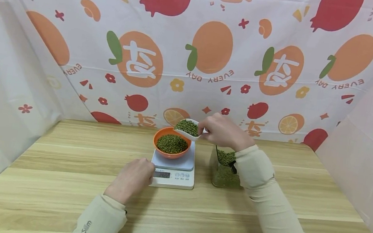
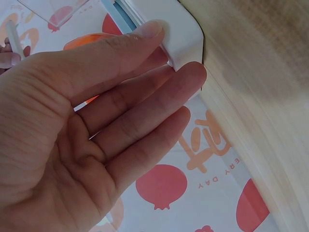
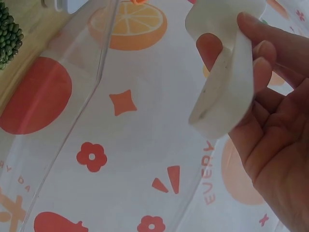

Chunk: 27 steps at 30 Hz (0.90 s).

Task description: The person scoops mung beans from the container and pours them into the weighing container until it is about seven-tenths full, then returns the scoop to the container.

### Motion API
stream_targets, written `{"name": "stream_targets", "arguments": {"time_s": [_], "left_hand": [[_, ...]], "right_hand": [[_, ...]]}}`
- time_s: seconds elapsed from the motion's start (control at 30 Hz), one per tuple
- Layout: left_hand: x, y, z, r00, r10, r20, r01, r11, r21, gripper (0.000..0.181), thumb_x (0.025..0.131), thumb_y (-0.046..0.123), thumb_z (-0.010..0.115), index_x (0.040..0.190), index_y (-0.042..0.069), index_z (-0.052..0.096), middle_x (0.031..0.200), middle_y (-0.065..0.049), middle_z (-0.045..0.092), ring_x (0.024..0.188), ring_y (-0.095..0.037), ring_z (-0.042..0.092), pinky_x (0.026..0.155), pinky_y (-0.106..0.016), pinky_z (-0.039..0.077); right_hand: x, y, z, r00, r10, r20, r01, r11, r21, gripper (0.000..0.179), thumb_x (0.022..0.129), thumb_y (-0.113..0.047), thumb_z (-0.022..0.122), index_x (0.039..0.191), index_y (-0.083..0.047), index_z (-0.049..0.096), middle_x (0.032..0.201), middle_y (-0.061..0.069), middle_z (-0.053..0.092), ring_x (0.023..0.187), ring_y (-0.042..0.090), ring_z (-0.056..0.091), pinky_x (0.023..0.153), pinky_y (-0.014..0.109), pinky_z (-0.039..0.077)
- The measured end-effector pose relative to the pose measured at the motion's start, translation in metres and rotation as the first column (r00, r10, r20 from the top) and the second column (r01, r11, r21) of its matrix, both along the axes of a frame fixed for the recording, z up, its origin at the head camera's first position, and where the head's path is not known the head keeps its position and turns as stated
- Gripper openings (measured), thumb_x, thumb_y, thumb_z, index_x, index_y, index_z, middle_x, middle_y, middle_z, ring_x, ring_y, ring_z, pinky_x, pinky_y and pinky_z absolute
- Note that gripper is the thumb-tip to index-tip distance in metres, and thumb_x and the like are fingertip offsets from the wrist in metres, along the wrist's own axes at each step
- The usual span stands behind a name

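My right hand (image 1: pixel 224 131) grips the handle of a white scoop (image 3: pixel 224 92), heaped with green mung beans (image 1: pixel 186 127). The scoop's tip overlaps the back right rim of an orange bowl (image 1: pixel 157 148) in the head view. More mung beans fill that bowl, which stands on a white kitchen scale (image 1: pixel 171 183) with a lit digital display. At the scale's front left corner is my left hand (image 1: pixel 133 178). In the left wrist view its thumb (image 2: pixel 149 30) rests on the scale's edge, and the other fingers extend loosely beside the corner.
A clear container (image 1: pixel 225 179) of mung beans stands right of the scale, partly hidden under my right forearm. The wooden table (image 1: pixel 70 180) ends at a fruit-printed cloth (image 1: pixel 160 105) behind, with pale cloth at both sides.
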<state>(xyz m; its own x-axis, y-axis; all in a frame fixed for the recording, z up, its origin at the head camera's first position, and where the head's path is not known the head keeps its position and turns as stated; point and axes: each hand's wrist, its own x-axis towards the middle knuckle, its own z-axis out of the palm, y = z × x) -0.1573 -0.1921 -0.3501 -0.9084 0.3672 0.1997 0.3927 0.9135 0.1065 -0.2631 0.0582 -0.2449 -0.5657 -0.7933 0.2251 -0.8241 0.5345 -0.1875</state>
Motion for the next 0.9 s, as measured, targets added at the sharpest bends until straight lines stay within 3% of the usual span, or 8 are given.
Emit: {"name": "stream_targets", "arguments": {"time_s": [0.4, 0.9], "left_hand": [[0.0, 0.0, -0.001, 1.0, -0.005, -0.006, 0.005, 1.0, 0.002, 0.027, 0.074, -0.012, 0.069, 0.059, 0.008, 0.057, 0.056, -0.001, 0.051, 0.052, -0.014, 0.043, 0.049, -0.03, 0.041], [-0.001, -0.001, -0.002, 0.999, -0.016, -0.03, 0.016, 1.0, 0.009, 0.029, 0.073, -0.012, 0.068, 0.057, 0.008, 0.055, 0.055, -0.001, 0.05, 0.051, -0.014, 0.042, 0.048, -0.031, 0.041]], "right_hand": [[-0.002, -0.012, 0.003, 1.0, -0.023, 0.013, 0.022, 0.995, 0.1, 0.012, 0.088, 0.002, 0.068, 0.087, -0.005, 0.077, 0.085, 0.004, 0.071, 0.074, 0.018, 0.06, 0.072, 0.033, 0.052], [-0.001, -0.031, 0.007, 0.999, -0.041, 0.007, 0.038, 0.967, 0.253, 0.014, 0.087, 0.004, 0.067, 0.089, -0.007, 0.076, 0.092, 0.004, 0.072, 0.088, 0.023, 0.064, 0.082, 0.036, 0.052]]}}
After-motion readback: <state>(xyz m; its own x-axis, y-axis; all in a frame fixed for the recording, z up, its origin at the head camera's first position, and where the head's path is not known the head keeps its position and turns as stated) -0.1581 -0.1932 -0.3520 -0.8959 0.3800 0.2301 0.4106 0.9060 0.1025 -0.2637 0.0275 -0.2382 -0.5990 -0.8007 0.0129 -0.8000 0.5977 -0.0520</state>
